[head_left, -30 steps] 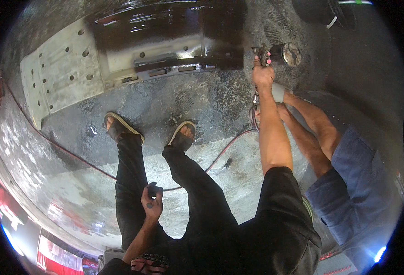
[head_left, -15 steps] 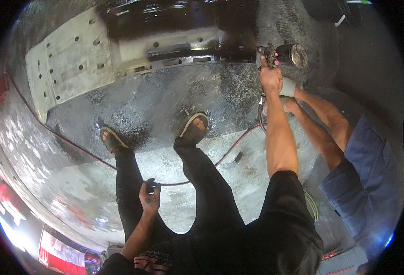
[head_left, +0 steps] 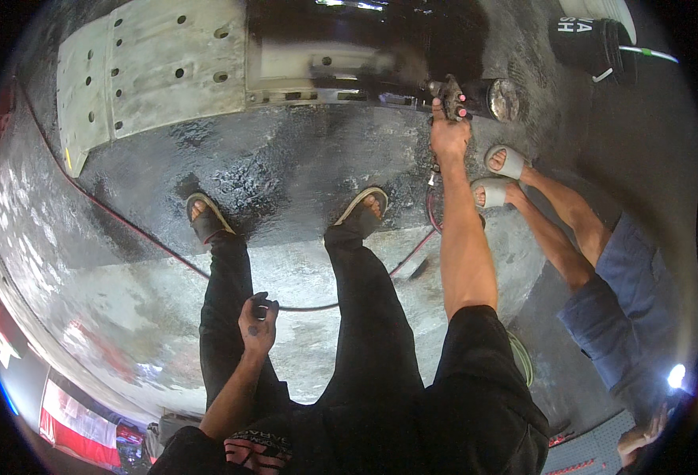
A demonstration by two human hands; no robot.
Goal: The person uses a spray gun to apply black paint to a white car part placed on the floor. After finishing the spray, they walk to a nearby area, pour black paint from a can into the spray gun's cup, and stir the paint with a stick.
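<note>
My right hand (head_left: 449, 136) is closed round a dirty spray gun (head_left: 450, 100) with pink knobs and a dark cylindrical cup (head_left: 501, 100), held out over the floor beside a long metal panel (head_left: 151, 71). The panel is pale and holed at the left, coated glossy dark toward the right. A hose runs from the gun's handle down behind my forearm. My left hand (head_left: 255, 328), low over my left leg, is curled on a small dark object (head_left: 260, 304), too small to name.
A person in blue (head_left: 626, 309) is at my right, grey sandals (head_left: 507, 162) near the gun. A black bucket (head_left: 582, 43) stands top right. A red-dark hose (head_left: 151, 241) crosses the stained floor past my sandalled feet; coiled green hose (head_left: 521, 356) lies behind my right arm.
My right hand and gun went right, then back left. The panel and floor shifted in view. The co-worker's feet show more fully, and their hand has appeared at lower right.
</note>
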